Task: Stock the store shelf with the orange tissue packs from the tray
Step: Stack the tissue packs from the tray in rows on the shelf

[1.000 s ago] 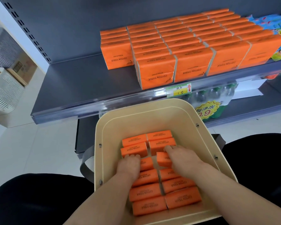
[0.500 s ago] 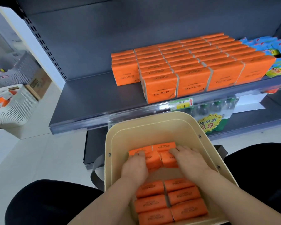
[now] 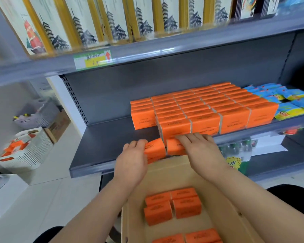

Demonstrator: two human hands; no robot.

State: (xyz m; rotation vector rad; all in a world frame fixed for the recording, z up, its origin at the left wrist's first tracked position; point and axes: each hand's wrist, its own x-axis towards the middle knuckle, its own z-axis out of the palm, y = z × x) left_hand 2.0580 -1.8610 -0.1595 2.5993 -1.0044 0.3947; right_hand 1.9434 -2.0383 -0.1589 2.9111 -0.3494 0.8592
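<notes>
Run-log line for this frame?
phase: placing | left hand: grips held packs | right hand: holds held packs | at: shelf front | tray: unstocked packs

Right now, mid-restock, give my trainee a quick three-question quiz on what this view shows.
1. True or false: the left hand and right hand carry the held packs at the front edge of the shelf.
2. What lies right of the shelved packs? A) blue packets B) canned drinks C) soap bars
3. Short answer: does the tray hold any more packs?

Key: 1 true. 2 A. 3 yes, several tray packs lie in it.
</notes>
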